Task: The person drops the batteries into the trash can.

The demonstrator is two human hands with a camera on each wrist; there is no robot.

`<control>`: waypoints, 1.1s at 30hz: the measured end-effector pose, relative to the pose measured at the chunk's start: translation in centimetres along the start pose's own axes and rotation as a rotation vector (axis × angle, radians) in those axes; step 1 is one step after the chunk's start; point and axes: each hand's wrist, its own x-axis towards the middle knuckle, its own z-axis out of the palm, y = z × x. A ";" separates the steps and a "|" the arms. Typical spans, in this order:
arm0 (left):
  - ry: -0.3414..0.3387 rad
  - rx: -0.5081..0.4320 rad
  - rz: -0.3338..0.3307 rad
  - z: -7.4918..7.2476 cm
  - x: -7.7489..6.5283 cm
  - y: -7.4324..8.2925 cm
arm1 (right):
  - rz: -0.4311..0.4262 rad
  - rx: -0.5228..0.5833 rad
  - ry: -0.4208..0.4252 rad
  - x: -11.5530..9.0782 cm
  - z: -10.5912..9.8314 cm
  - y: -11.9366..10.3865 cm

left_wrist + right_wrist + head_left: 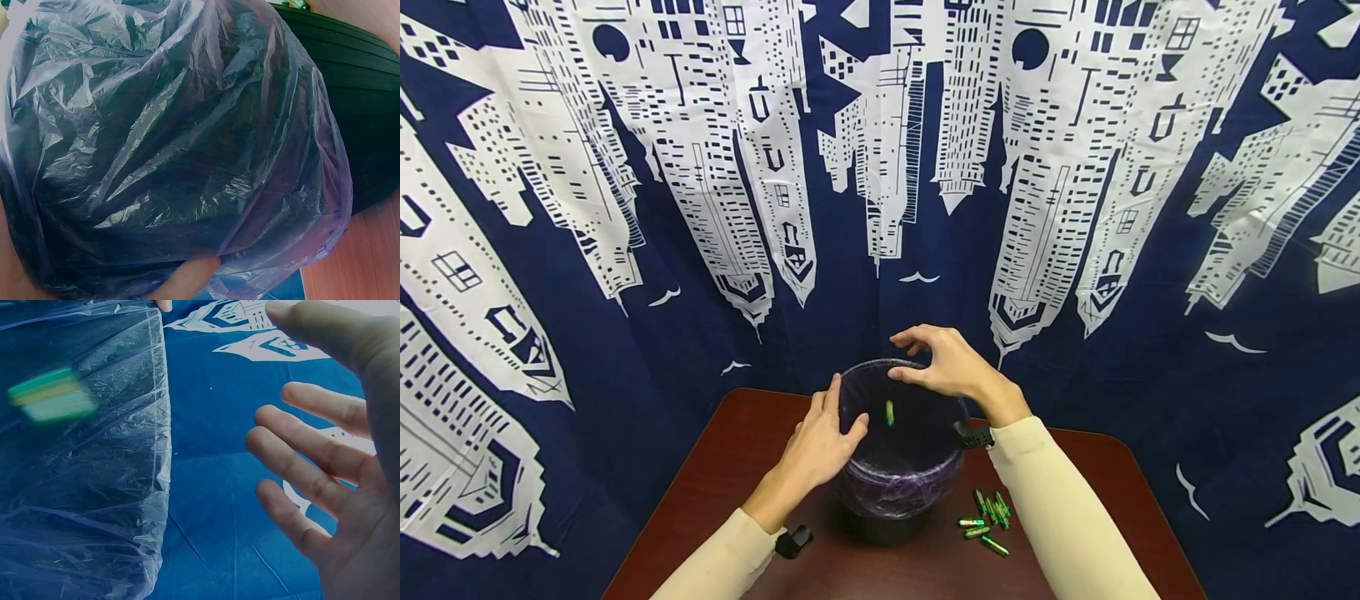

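Observation:
A dark bin stands on the table, lined with a thin purple plastic bag folded over its rim. My left hand lies along the bin's left side, fingers extended, one fingertip against the bag in the left wrist view. Over the back right of the rim, my right hand has its fingers spread and holds nothing. One green and gold battery appears in the bin's mouth, apart from both hands; it looks blurred in the right wrist view. Several similar batteries lie to the right of the bin.
The reddish-brown wooden table has rounded back corners. Behind it hangs a navy curtain printed with white upside-down buildings. A dark band is on my left wrist and another on my right.

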 end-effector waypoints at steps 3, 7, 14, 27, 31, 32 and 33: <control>-0.001 0.002 -0.006 0.0 0.0 0.1 | 0.011 -0.002 -0.019 -0.1 -0.1 0.1; 0.000 0.006 -0.001 0.1 0.2 0.1 | 0.006 -0.002 -0.010 -0.3 -0.3 0.2; -0.005 0.008 -0.002 0.1 0.1 0.0 | -0.010 -0.010 0.000 -1.1 -0.1 0.7; 0.000 0.001 -0.010 0.1 -0.1 0.0 | -0.019 -0.001 0.030 -2.9 -0.2 2.3; 0.002 0.002 -0.006 0.1 -0.1 0.0 | 0.003 -0.002 0.039 -3.7 -0.4 2.9; 0.002 0.003 -0.005 0.0 0.0 0.0 | 0.007 0.000 0.039 -3.8 -0.4 3.1; 0.002 0.004 -0.005 0.0 -0.1 0.0 | 0.011 0.001 0.040 -4.0 -0.4 3.2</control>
